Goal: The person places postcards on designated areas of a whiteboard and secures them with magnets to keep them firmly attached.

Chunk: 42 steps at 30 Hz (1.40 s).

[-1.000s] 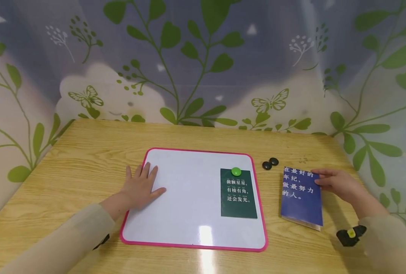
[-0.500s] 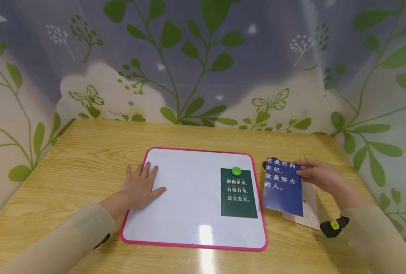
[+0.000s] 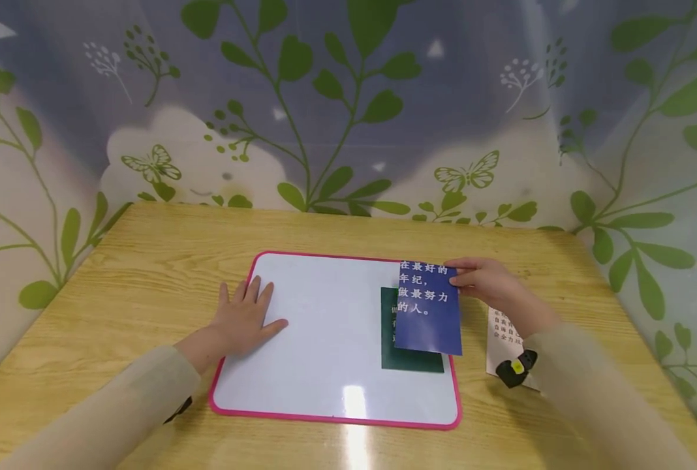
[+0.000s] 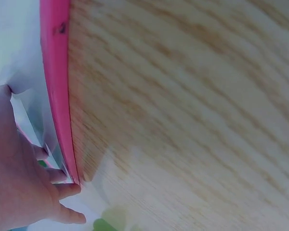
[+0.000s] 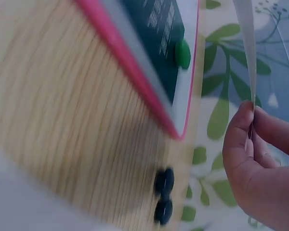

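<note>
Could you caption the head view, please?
Right hand holds blue card over whiteboard; left hand presses it.

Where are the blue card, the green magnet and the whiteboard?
blue card [image 3: 429,313], head view, middle of its printed face.
green magnet [image 5: 182,54], right wrist view, its round top.
whiteboard [image 3: 319,326], head view, bare white surface.

A light wooden bench [image 3: 149,261] carries a pink-framed whiteboard [image 3: 301,365], which lies flat under the left hand [image 3: 244,318]. A pale printed card [image 3: 500,339] lies on the wood just beneath the right hand [image 3: 483,282], and two black magnets [image 5: 163,196] sit side by side close to that hand.
</note>
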Each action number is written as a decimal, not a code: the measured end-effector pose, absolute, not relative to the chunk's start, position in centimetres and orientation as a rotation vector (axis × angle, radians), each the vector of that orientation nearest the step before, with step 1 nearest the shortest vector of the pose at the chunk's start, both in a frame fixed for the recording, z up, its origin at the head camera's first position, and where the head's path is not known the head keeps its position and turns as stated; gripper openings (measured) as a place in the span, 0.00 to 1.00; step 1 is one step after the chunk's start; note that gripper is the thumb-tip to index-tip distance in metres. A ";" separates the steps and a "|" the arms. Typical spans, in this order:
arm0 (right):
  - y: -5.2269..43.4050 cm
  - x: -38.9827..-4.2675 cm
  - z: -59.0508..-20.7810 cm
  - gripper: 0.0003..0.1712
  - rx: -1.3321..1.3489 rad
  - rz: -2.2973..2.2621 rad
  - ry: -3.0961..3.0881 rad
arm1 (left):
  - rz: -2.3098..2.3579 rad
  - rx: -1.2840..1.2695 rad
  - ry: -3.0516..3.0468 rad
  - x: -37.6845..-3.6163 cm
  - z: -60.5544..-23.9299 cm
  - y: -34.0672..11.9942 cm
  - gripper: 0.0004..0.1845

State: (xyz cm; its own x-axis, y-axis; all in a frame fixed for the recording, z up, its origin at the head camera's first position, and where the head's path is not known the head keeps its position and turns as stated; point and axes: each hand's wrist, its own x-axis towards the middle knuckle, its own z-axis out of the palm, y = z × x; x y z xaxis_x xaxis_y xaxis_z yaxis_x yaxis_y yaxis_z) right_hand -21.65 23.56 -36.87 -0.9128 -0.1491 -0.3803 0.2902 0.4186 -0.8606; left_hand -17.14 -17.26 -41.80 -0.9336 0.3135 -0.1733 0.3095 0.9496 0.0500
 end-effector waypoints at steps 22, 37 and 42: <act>13.2 -23.2 -38.4 0.24 0.089 -1.555 2.232 | 0.072 0.458 2.926 -17.4 -42.5 -17.5 0.44; 10.8 -23.3 -39.9 0.22 0.163 -1.511 2.263 | 0.034 0.409 2.915 -17.4 -42.3 -17.2 0.44; 10.6 -23.4 -40.3 0.20 0.143 -1.476 2.332 | 0.036 0.403 2.909 -17.5 -42.4 -17.3 0.44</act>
State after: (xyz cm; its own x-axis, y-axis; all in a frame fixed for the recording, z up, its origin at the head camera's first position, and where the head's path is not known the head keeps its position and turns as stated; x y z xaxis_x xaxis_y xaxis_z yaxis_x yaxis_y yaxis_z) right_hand -23.40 10.62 -40.32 -0.9242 -0.1130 -0.3649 0.2815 0.4445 -0.8504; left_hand -17.49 -17.28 -42.37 -0.9420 0.2712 -0.1976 0.2662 0.9625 0.0520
